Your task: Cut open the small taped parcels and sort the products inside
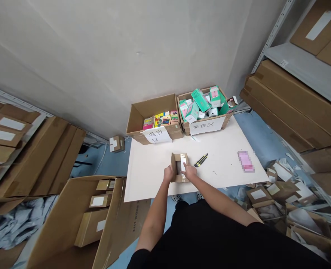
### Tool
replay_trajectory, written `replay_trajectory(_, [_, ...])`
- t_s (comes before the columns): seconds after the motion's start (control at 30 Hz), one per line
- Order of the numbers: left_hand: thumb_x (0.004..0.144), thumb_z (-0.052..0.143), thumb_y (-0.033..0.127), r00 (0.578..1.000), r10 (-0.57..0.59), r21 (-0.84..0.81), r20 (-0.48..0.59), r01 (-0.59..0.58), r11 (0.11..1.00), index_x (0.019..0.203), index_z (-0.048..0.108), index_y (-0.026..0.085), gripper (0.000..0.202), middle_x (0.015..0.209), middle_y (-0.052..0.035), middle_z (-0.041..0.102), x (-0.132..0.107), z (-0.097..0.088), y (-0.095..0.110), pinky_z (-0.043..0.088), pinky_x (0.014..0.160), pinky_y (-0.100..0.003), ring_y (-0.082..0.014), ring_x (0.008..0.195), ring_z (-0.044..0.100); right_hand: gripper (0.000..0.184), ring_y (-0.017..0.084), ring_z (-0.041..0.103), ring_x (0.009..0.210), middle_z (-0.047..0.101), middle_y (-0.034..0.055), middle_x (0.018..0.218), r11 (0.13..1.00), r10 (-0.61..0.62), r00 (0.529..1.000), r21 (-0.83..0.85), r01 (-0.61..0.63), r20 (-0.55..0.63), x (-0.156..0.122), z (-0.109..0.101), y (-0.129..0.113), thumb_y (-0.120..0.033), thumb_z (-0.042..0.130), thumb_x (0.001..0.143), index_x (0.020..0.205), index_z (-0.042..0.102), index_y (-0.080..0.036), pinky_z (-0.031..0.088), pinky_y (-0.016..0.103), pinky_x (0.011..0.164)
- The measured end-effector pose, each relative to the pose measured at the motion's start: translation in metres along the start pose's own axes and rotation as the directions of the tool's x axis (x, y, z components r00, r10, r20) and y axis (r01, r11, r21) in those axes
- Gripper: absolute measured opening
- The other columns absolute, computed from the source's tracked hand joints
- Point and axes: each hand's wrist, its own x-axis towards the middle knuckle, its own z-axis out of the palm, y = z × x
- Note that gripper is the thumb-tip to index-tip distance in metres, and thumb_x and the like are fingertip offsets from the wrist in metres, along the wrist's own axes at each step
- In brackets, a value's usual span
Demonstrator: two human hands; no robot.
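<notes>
White table (151, 168) before grey wall (112, 56); blue floor (100, 158), shelves (308, 73) both sides. Left hand (169, 173) and right hand (190, 171) grip small open box (178, 167); knife (201, 160) lies right of it.

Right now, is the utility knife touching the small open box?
Apart: the head view shows white tabletop between the utility knife and the small open box.

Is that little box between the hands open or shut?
Open: the small box shows its dark inside, beside a raised flap.
</notes>
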Motion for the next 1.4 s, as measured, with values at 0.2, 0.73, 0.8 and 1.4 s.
replay_trajectory(0.2, [0.112, 0.03, 0.046, 0.999, 0.015, -0.051, -0.042, -0.017, 0.999, 0.109, 0.075, 0.019, 0.053, 0.104, -0.0129, 0.08, -0.005, 0.007, 0.005, 0.05, 0.086, -0.032, -0.0259, 0.101, 0.074, 0.115, 0.034, 0.068, 0.121, 0.041, 0.0257, 0.163, 0.978, 0.109, 0.994, 0.18, -0.103, -0.019, -0.003, 0.019, -0.012, -0.05, 0.073, 0.091, 0.173, -0.002, -0.019, 0.054, 0.039, 0.097])
replay_trajectory(0.73, [0.1, 0.052, 0.023, 0.983, 0.029, 0.001, -0.179, -0.029, 1.0, 0.151, 0.058, 0.028, 0.051, 0.17, -0.0079, 0.04, -0.017, 0.031, 0.004, 0.042, 0.121, -0.042, -0.0284, 0.153, 0.042, 0.053, 0.033, 0.012, 0.165, 0.027, 0.0113, 0.175, 0.963, -0.256, 0.925, 0.004, 0.268, -0.282, -0.019, 0.01, 0.073, -0.021, 0.049, 0.099, 0.151, 0.06, -0.019, 0.019, 0.055, 0.13])
replay_trajectory(0.8, [0.099, 0.056, 0.025, 0.99, 0.133, 0.07, -0.048, -0.129, 0.989, 0.133, 0.072, 0.029, 0.038, 0.173, -0.0045, 0.036, -0.018, 0.034, 0.013, 0.047, 0.117, -0.042, -0.0296, 0.154, 0.041, 0.045, 0.031, 0.014, 0.164, 0.047, 0.013, 0.165, 0.903, -0.428, 0.894, -0.105, 0.417, -0.135, -0.013, 0.0, 0.059, -0.012, 0.049, 0.095, 0.132, 0.074, -0.018, 0.013, 0.057, 0.131])
replay_trajectory(1.4, [0.052, 0.101, 0.051, 0.954, 0.167, -0.034, 0.249, -0.164, 0.986, 0.113, 0.075, 0.02, 0.074, 0.18, -0.0114, -0.008, -0.032, 0.046, 0.033, 0.042, 0.119, -0.049, -0.0457, 0.164, 0.005, 0.086, 0.035, 0.002, 0.165, 0.008, 0.0059, 0.18, 0.969, -0.159, 0.984, -0.179, 0.17, 0.075, 0.069, -0.066, 0.019, -0.013, 0.054, 0.094, 0.172, 0.021, -0.031, 0.016, 0.065, 0.127])
